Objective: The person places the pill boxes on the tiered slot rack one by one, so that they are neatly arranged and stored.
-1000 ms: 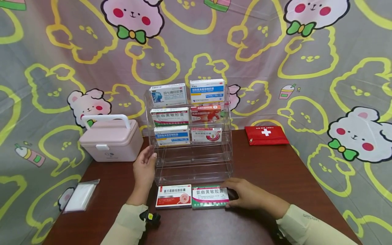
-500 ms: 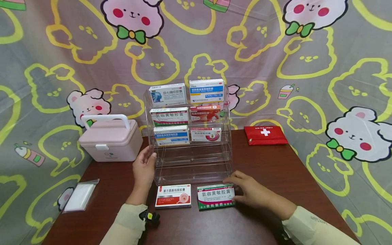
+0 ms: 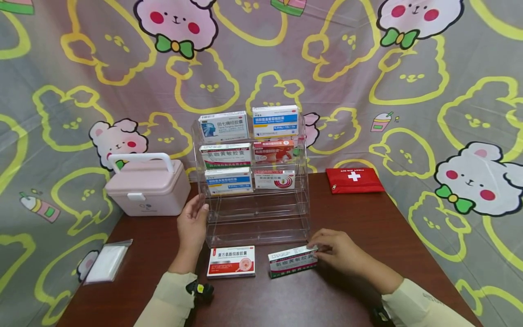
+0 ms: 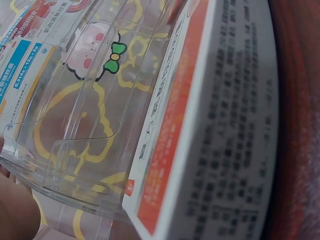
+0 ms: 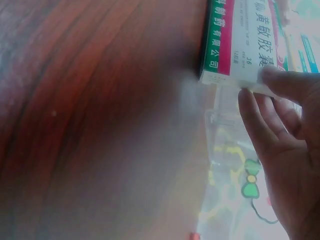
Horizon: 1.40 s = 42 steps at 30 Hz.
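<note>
A clear acrylic display rack (image 3: 257,211) stands mid-table, its upper tiers holding several medicine boxes. My left hand (image 3: 193,223) grips the rack's left side edge; its thumb shows at the lower left of the left wrist view. In front of the rack, my right hand (image 3: 341,254) pinches the right end of a green-and-white medicine box (image 3: 292,262), which is tilted up with its top side showing. Thumb and fingers meet at that box's end (image 5: 245,45) in the right wrist view. To its left, a red-and-white medicine box (image 3: 231,262) lies on the table.
A pink medicine case (image 3: 147,188) with a white handle stands at the back left. A red first aid pouch (image 3: 355,180) lies at the back right. On the left edge is a clear packet (image 3: 107,262) of white material. Patterned cloth (image 3: 261,59) hangs behind the table.
My right hand has drawn the green-and-white medicine box rightward, away from the red-and-white one, and tipped it up. My left hand stays at the rack.
</note>
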Available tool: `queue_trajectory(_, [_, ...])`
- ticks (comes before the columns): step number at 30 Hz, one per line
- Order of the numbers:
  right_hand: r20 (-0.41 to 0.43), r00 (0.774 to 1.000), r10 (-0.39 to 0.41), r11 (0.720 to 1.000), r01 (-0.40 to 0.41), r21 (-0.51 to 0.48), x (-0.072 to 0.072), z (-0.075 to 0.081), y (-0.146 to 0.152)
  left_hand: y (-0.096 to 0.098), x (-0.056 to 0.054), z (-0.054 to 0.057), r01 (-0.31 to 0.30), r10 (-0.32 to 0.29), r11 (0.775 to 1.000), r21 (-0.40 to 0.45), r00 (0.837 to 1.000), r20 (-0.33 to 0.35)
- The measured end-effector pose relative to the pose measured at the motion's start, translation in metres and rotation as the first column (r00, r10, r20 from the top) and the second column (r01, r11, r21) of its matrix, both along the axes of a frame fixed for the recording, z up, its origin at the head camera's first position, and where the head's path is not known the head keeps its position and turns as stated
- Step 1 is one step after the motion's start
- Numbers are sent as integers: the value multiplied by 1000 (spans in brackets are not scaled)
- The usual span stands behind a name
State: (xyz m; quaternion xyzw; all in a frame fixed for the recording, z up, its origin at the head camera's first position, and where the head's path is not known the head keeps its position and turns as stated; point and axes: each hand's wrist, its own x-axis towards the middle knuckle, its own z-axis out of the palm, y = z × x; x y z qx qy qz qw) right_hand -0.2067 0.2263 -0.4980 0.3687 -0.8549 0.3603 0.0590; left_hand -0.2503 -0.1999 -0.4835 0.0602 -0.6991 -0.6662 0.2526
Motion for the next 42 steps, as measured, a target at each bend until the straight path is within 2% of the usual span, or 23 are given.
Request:
queue_trajectory(6, [-31, 999, 21, 1000, -22, -2, -2, 4, 0, 0, 0, -1, 2, -2, 1000, -3, 1000, -1])
queue_trajectory(9, [-16, 1000, 12, 1000, -12, -19, -3, 10, 0, 0, -1, -1, 0, 0, 1000, -5, 1000, 4])
queue_trajectory(15, [93, 995, -30, 991, 42, -130, -9, 30, -7, -1, -1, 0, 0, 0, 1000, 6, 1000, 2])
queue_trajectory(21, [82, 995, -54, 977, 69, -200, -19, 50, -22, -1, -1, 1, -2, 2, 1000, 2, 1000, 15])
queue_trajectory(35, [128, 980, -155, 908, 192, -371, -47, 81, -65, -1, -1, -3, -12, 12, 1000, 10, 1000, 2])
queue_trajectory(38, [107, 977, -183, 901, 210, -380, -54, 86, -77, -1, -2, -3, -8, 8, 1000, 16, 1000, -4])
queue_trajectory(42, [26, 976, -215, 901, 209, -379, -61, 88, -94, 0, -2, -4, -7, 7, 1000, 26, 1000, -14])
